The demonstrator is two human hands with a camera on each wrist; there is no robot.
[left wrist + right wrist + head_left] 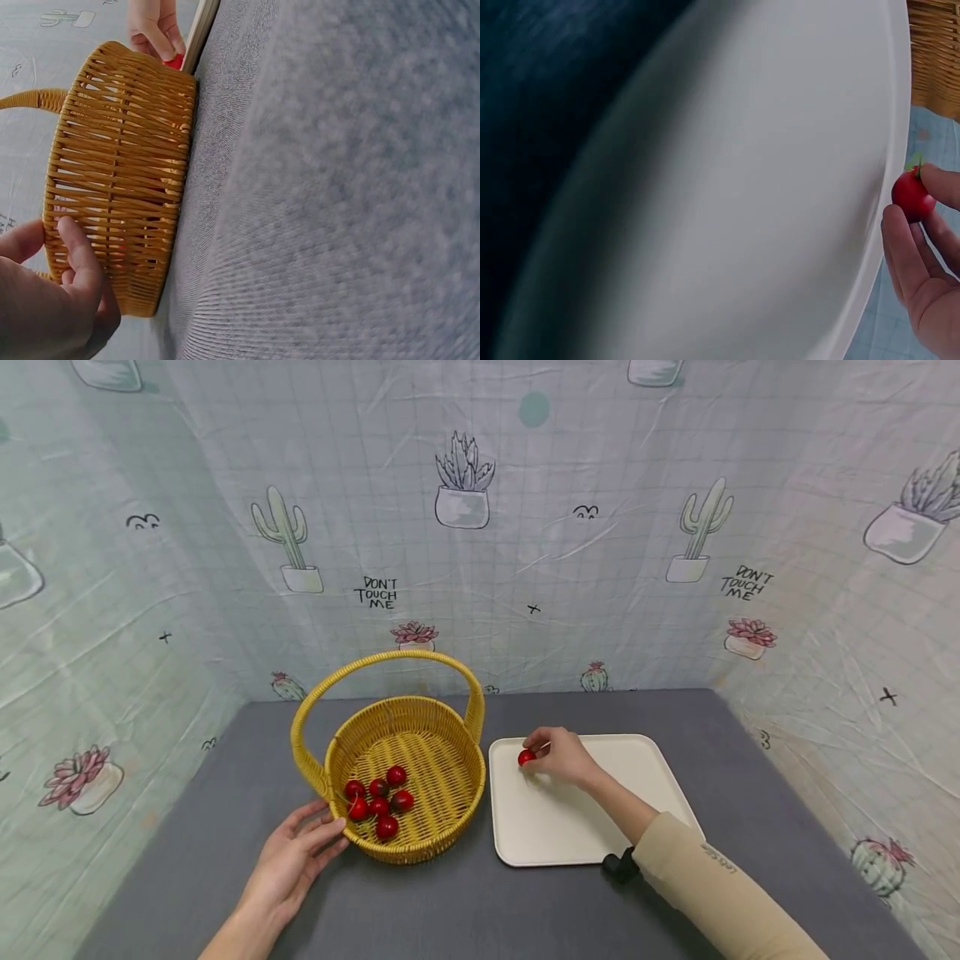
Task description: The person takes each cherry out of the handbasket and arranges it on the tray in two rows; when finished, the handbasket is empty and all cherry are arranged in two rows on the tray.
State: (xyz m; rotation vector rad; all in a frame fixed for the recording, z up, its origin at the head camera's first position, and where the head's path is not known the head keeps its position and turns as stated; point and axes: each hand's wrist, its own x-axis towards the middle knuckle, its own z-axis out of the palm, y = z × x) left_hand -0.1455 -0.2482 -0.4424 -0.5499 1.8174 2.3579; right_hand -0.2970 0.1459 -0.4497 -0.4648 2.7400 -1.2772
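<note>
A yellow wicker basket [450,827] with a tall arched handle stands left of centre, several red cherries [387,827] gathered in its near left part. My left hand [292,860] holds the basket's near left rim; in the left wrist view the fingers [79,244] lie against the woven outer wall, with the thumb at the rim. Over the left part of a white tray [577,827], my right hand [562,756] pinches one cherry [527,757]. The right wrist view shows that cherry [913,196] between thumb and fingertips, with a bit of green at its top.
A dark grey cloth [420,910] covers the table. Just right of the basket lies the tray, a narrow gap between them. Behind and at both sides hangs a pale curtain [540,560] printed with cacti. A black strap piece [620,866] hangs at the right cuff.
</note>
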